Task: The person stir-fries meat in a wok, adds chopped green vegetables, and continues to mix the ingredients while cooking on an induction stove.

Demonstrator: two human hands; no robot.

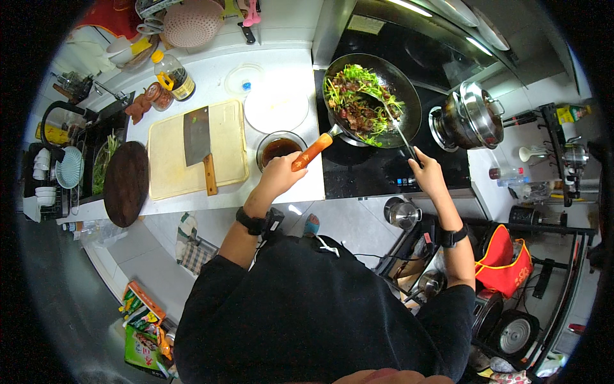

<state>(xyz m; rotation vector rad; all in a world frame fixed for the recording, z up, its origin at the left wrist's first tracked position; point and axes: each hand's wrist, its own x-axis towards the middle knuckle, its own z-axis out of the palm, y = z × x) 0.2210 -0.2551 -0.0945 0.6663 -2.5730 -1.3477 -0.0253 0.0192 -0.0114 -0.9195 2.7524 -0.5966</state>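
My left hand [280, 176] is at the end of the wooden handle [312, 152] of a dark wok [407, 108]; its grip is partly hidden. The wok is tilted above the black cooktop [350, 170] and holds green stalks with browned meat [360, 117]. My right hand [427, 174] grips a metal spatula [399, 127], its head among the food. Just beyond my left hand stands a glass bowl of dark liquid [278, 148]. Left of it, a cleaver [197, 139] lies on a pale cutting board [163, 158].
A white plate [277, 113] and a clear lid [242, 79] are at the counter's back. A lidded steel pot [470, 120] stands on the cooktop's right. A round dark wooden board [126, 185] overhangs the counter edge. A sauce bottle [175, 79] stands by a jar [158, 96].
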